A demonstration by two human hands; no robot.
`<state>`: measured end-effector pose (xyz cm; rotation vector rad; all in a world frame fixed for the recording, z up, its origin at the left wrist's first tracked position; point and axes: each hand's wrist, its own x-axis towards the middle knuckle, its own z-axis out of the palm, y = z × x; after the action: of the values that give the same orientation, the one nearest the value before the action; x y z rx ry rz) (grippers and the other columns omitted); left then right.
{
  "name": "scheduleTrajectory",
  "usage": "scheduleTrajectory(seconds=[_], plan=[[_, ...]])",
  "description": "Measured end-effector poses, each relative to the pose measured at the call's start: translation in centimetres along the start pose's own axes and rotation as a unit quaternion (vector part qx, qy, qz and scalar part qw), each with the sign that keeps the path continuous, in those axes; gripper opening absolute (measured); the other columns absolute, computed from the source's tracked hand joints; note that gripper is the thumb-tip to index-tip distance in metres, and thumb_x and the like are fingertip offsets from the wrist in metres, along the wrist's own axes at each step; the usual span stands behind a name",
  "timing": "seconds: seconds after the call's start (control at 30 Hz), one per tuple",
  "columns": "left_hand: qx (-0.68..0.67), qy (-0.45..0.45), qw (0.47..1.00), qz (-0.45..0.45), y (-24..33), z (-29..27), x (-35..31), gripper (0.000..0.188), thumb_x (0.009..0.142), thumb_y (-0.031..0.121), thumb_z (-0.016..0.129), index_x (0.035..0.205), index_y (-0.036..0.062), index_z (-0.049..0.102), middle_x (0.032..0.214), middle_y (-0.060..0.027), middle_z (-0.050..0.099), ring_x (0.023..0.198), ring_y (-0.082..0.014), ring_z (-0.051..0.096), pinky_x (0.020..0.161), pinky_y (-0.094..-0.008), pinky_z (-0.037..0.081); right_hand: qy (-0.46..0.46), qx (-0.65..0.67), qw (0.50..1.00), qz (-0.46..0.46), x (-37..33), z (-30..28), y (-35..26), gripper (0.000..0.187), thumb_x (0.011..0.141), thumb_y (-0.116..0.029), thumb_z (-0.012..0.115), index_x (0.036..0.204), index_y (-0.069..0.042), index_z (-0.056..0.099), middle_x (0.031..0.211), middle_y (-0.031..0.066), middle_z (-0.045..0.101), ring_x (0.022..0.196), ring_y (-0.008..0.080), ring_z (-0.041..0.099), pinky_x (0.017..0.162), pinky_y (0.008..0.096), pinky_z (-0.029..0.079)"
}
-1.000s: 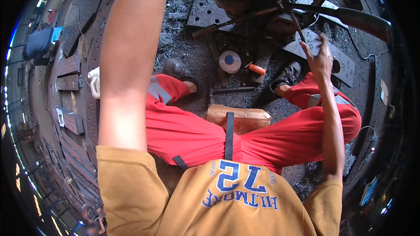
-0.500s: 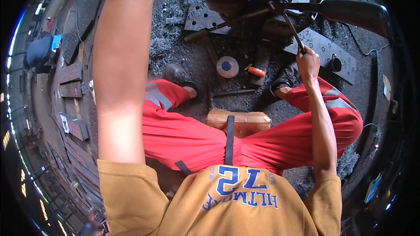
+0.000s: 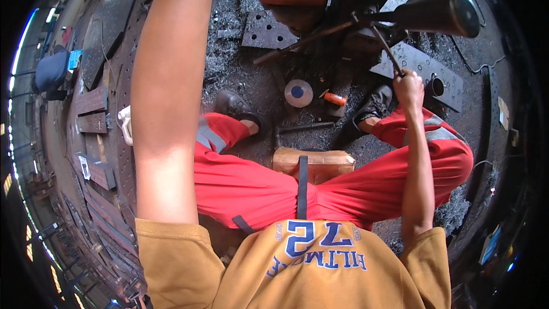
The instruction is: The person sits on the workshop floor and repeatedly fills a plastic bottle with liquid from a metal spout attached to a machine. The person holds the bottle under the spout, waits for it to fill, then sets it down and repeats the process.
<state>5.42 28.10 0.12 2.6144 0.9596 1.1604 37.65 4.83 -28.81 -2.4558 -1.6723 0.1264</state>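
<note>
Right hand (image 3: 409, 88) is gripping the lower end of a slim, dark metal lever (image 3: 388, 50), its long axis running up-left to a dark machine hub (image 3: 355, 19). The fist is appearing over a grey steel plate's (image 3: 424, 63) near edge. Left hand is lying out of view.

Lever handles (image 3: 436, 15): three, upper centre and upper right
Right hand (image 3: 409, 88): one
Shoes (image 3: 374, 106): two, mid-frame
Wooden block (image 3: 331, 163): one, centre
Orange cylinder (image 3: 335, 99): one
Blue-centred disc (image 3: 298, 92): one
White jug (image 3: 126, 125): one, left
</note>
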Motion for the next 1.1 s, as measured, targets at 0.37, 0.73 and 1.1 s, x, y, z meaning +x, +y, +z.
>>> scheduleTrajectory(seconds=[0.37,0.73,1.1], plan=[[0.000,0.022,1.000,0.005,0.1,0.6,0.0,0.024,0.096,0.017,0.059,0.104,0.0049,0.078,0.096,-0.0102,0.078,0.090,-0.0185,0.074,0.083,-0.0320,0.056,0.046,0.069,0.996,0.040,-0.1,-0.2,-2.1,0.036,0.097,-0.040,0.062,0.098,-0.009,0.080,0.089,0.0257,0.072,0.090,0.0459,0.070,0.081,0.0524,0.056],[0.016,0.081,0.997,0.002,0.3,-0.1,-0.8,0.022,0.096,0.014,0.059,0.099,0.0045,0.079,0.091,-0.0101,0.079,0.087,-0.0176,0.075,0.079,-0.0321,0.056,0.307,0.133,0.901,-0.276,-3.9,1.0,-6.5,0.032,0.089,-0.024,0.075,0.115,-0.009,0.066,0.110,0.0106,0.069,0.103,0.0328,0.064,0.097,0.0435,0.045],[-0.531,-0.045,0.845,-0.052,16.5,4.2,-8.9,0.027,0.103,0.023,0.056,0.095,0.0010,0.070,0.079,0.0000,0.064,0.072,-0.0031,0.054,0.063,-0.0210,0.041,0.027,0.333,0.942,0.021,5.1,13.4,-8.4,0.030,0.096,-0.029,0.064,0.107,-0.003,0.075,0.097,0.0261,0.073,0.098,0.0431,0.072,0.082,0.0524,0.055]])
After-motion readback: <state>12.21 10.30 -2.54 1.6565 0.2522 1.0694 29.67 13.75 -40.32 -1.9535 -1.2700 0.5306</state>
